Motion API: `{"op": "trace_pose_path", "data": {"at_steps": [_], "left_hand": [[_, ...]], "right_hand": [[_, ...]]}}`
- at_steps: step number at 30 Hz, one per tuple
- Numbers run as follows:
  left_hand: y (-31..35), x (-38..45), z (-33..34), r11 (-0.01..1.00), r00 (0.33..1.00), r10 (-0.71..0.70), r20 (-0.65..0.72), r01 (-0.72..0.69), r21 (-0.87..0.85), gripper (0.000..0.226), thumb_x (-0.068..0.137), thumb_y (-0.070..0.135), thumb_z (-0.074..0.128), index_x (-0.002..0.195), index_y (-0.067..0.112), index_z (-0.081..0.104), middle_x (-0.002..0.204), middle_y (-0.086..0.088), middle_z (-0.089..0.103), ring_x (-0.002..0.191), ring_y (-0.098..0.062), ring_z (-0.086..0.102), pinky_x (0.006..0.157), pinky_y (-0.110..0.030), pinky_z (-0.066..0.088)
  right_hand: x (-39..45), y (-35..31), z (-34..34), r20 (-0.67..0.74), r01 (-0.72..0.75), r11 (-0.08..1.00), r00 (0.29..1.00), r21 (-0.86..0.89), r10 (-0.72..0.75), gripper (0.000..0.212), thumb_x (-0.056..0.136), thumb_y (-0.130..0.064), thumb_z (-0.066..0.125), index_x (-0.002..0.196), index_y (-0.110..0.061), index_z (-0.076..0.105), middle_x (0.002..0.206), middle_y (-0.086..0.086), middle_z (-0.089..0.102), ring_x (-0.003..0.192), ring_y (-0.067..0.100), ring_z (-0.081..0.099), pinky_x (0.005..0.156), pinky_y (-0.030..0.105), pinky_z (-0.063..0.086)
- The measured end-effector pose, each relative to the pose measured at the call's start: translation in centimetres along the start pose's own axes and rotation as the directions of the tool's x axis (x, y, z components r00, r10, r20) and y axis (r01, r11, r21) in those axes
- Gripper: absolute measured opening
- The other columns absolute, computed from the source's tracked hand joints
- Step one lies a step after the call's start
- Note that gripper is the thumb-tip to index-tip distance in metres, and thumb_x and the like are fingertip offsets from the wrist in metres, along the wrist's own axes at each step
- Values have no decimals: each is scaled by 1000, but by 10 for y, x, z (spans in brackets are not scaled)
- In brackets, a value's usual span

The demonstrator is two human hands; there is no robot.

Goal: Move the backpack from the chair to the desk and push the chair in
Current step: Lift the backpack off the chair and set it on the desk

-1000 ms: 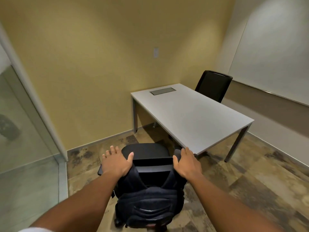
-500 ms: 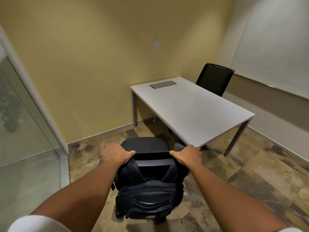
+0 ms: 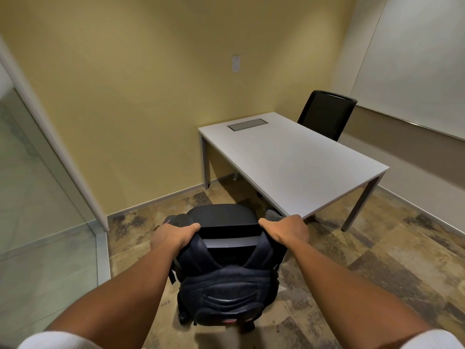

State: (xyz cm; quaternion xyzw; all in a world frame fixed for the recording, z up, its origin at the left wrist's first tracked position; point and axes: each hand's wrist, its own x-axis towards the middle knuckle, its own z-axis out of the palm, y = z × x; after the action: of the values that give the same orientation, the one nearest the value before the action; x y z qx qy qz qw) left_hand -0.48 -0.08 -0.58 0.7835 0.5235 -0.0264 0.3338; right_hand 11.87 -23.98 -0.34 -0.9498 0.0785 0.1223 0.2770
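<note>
A black backpack (image 3: 226, 288) hangs by its shoulder straps over the backrest of a black office chair (image 3: 222, 217), low in the middle of the view. My left hand (image 3: 173, 235) is closed around the left strap at the top corner of the backrest. My right hand (image 3: 286, 229) grips the right strap at the other corner. The grey desk (image 3: 297, 159) stands just beyond and to the right of the chair, its near corner close to my right hand.
A second black chair (image 3: 325, 114) stands behind the desk's far side. A grey cable hatch (image 3: 247, 124) sits in the desk top near the yellow wall. A glass partition (image 3: 37, 197) with a white frame runs along the left. The floor is patterned tile.
My hands went from lying flat and open on the backpack's top to closed around its straps. The view has shifted slightly, with the desk now a little farther right.
</note>
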Motion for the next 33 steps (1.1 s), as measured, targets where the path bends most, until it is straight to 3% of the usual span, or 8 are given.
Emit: {"op": "trace_pose_path", "data": {"at_steps": [4,8,11,14,16,21,29,33], "left_hand": [[1,4,4,949,992,-115,-44,96,-300,89,46,72,71,102,3,62,101,-14,66,89,-36,64,80,-44,58],[1,-2,8,798,959,-277,-60,195,-571,90,47,58,80,114,2,59,112,-14,61,99,-35,61,84,-44,56],[3,-6,7,639,939,-344,-8,227,-735,79,54,45,81,116,2,59,113,-13,62,98,-33,61,85,-42,55],[4,-16,4,488,922,-385,34,235,-840,79,44,40,81,110,2,60,109,-12,65,91,-32,64,83,-43,56],[5,-21,4,448,908,-418,27,232,-863,83,36,40,78,108,3,62,107,-11,67,89,-31,65,82,-44,57],[4,-39,10,441,886,-464,2,233,-867,82,42,43,82,111,4,61,107,-11,68,90,-32,66,78,-42,56],[-9,-65,13,521,891,-448,-75,192,-831,81,47,49,80,113,5,63,109,-9,68,90,-32,66,78,-43,58],[-16,-81,13,567,882,-451,-139,163,-807,81,54,50,82,119,6,61,119,-12,64,102,-35,62,84,-42,54]], "right_hand": [[-6,0,-5,-56,-49,984,997,174,60,101,51,-78,64,123,-9,52,117,10,64,102,29,64,81,37,56],[-15,5,-4,-115,-96,937,983,336,142,92,68,-65,72,130,-6,40,121,13,59,99,29,60,72,32,44],[-21,3,0,-149,-128,835,959,535,242,90,70,-58,75,132,-5,36,124,16,56,103,33,59,78,36,46],[-25,1,-1,-154,-134,699,930,703,333,88,67,-56,78,127,-8,35,124,17,57,108,37,60,86,42,51],[-28,1,-3,-131,-145,624,918,768,375,85,67,-53,80,125,-10,35,123,16,56,107,37,60,86,42,50],[-38,12,-6,-82,-184,513,888,838,453,85,69,-47,82,127,-7,35,126,16,55,110,36,59,87,40,48],[-53,32,-9,-42,-188,500,910,845,413,86,68,-43,85,127,-8,34,130,17,54,115,37,58,95,45,49],[-63,38,-14,-38,-166,510,930,844,365,85,69,-42,85,128,-9,33,131,17,53,114,37,57,91,43,48]]}}
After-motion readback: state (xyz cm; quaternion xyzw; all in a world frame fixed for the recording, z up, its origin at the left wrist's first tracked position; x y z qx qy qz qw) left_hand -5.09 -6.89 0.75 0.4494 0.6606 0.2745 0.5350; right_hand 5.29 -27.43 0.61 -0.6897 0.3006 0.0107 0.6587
